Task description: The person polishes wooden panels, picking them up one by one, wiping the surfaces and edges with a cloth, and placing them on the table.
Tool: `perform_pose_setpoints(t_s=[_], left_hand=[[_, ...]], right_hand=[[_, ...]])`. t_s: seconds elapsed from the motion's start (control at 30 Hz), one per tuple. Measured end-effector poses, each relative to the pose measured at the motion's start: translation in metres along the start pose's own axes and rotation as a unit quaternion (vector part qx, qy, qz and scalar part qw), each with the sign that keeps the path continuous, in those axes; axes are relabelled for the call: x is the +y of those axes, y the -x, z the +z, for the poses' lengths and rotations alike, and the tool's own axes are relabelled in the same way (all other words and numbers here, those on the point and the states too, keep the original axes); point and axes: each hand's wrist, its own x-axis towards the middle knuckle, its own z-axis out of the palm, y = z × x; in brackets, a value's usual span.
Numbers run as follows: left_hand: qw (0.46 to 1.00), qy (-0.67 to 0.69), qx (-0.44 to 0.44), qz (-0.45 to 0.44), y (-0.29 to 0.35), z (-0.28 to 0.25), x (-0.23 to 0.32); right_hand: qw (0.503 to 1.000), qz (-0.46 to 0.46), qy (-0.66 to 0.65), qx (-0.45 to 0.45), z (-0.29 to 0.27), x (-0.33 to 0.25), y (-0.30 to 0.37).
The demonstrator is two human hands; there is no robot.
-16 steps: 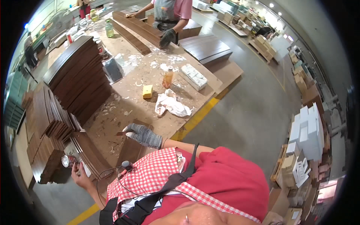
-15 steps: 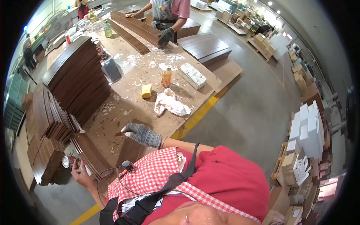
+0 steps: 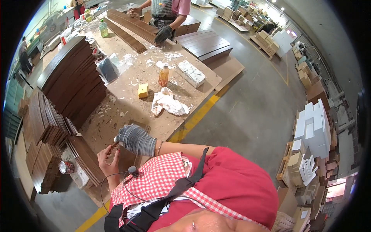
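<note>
My left hand (image 3: 109, 159) is bare, its fingers bent in a pinch near the table's front edge. Right beside it, my right hand (image 3: 136, 140) in a grey striped knit glove is closed on a small flat brown piece (image 3: 115, 144). The two sets of fingertips nearly meet around that piece; what exactly the left fingers pinch is too small to tell. Beneath the right hand lies a brown board (image 3: 133, 159), mostly hidden by glove and apron. An open can (image 3: 66, 167) stands left of my left hand, next to a short stack of brown strips (image 3: 83, 156).
Tall stacks of brown boards (image 3: 73, 85) rise at the left. On the worktable (image 3: 123, 104) are a yellow block (image 3: 143, 91), a bottle of orange liquid (image 3: 163, 74), a white rag (image 3: 169, 102) and a white-smeared block (image 3: 191, 73). Across it, a co-worker's gloved hand (image 3: 164, 34) rests on long boards.
My left hand has left the can and come right, up to my right hand. The gloved hand has shifted slightly left, still holding the small brown piece. The co-worker's bare hand has lifted slightly.
</note>
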Motion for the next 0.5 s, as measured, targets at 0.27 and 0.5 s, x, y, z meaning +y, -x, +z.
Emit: perform_pose_setpoints(t_s=[0.27, 0.5], left_hand=[[1.0, -0.011, 0.004, -0.001, 0.014, 0.002, 0.003], [0.999, -0.021, 0.011, -0.039, 0.018, 0.003, 0.011]], right_hand=[[0.999, -0.037, 0.038, 0.001, 0.014, -0.003, 0.008], [0.999, -0.026, 0.036, -0.016, 0.012, -0.006, 0.008]])
